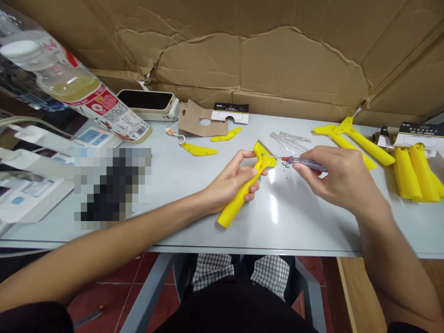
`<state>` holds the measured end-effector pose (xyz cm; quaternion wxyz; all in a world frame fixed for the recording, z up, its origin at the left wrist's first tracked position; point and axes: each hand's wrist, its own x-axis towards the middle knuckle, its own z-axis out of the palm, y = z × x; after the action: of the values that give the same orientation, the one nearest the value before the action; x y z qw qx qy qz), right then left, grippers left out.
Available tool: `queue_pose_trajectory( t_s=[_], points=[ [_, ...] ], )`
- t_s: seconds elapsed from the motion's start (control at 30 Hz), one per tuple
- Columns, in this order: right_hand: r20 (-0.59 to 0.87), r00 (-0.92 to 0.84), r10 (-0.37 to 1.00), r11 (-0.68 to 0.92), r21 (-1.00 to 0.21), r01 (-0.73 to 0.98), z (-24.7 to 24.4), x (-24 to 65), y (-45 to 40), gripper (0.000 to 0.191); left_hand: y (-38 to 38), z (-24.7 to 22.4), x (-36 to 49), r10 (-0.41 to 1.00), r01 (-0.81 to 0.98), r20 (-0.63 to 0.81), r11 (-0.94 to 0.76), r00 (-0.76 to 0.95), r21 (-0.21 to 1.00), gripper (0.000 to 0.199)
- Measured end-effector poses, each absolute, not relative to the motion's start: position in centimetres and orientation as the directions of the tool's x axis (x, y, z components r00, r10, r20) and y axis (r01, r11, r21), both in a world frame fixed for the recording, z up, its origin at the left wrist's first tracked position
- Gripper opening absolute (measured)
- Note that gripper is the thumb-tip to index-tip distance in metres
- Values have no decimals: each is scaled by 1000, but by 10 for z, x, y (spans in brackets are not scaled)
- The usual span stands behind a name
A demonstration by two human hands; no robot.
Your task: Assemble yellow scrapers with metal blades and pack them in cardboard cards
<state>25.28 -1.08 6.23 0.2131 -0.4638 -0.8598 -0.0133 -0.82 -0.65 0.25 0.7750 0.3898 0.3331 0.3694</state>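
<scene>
Yellow scraper [247, 185] gripped around its handle by left hand [231, 182], head tilted up off the tabletop [180, 203]. Right hand [338, 178] just beside that head, pinched on a clear-handled screwdriver [305, 163], tip touching the scraper's head. Tiny screws [286, 170] beneath the tip, blades [289, 140] beyond.

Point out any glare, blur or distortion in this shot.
Head view: glare streaks on the table below the yellow scraper; a pixelated block at left; the bottle looms stretched and soft at the corner; the right hand is slightly motion-blurred.
</scene>
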Motion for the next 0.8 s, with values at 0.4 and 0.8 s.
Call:
queue_pose_trajectory(
  t_s=[0.4,0.8],
  points=[
    [240,-477,846,530,-273,803,65,251,-10,34,-7,5,-6,825,-290,-274,454,494,842,30],
    [89,-503,860,509,-229,830,59,258,1,29,-5,5,-7,809,-353,-313,519,498,779,39]
  ],
)
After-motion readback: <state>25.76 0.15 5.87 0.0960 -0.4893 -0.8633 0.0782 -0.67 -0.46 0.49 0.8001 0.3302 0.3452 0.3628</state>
